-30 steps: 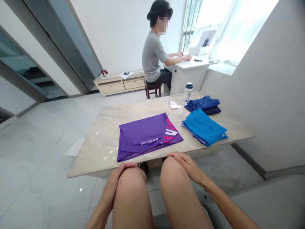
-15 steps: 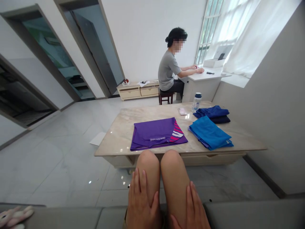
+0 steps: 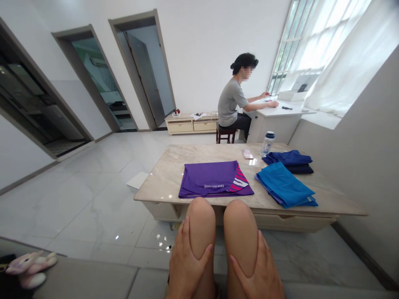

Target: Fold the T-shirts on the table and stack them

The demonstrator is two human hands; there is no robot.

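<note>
My left hand [image 3: 188, 261] rests on my left thigh, its fingers stretched along the outer side and the thumb apart. On the other thigh lies my right hand [image 3: 260, 268], also open, with thumb and fingers spread around the leg. Neither hand holds anything. Just past my knees, a folded purple shirt [image 3: 208, 176] with white print and a pink-striped corner lies flat on the marble-topped coffee table [image 3: 158, 174]. Right of it is a stack of folded clothes topped by a bright blue garment [image 3: 285, 185]. Behind that sit folded dark blue clothes [image 3: 288, 158].
A water bottle [image 3: 267, 144] and a small pinkish packet [image 3: 247, 154] stand towards the table's back. Beyond, a person in a grey T-shirt [image 3: 230, 101] sits at a white desk [image 3: 277, 124]. A plush toy [image 3: 31, 265] lies on the grey sofa [image 3: 87, 278].
The view has tilted up and turned left, so the room sits lower and further right. My hands stay on my thighs, with the right thumb and fingers more spread. The seated person's far hand has shifted.
</note>
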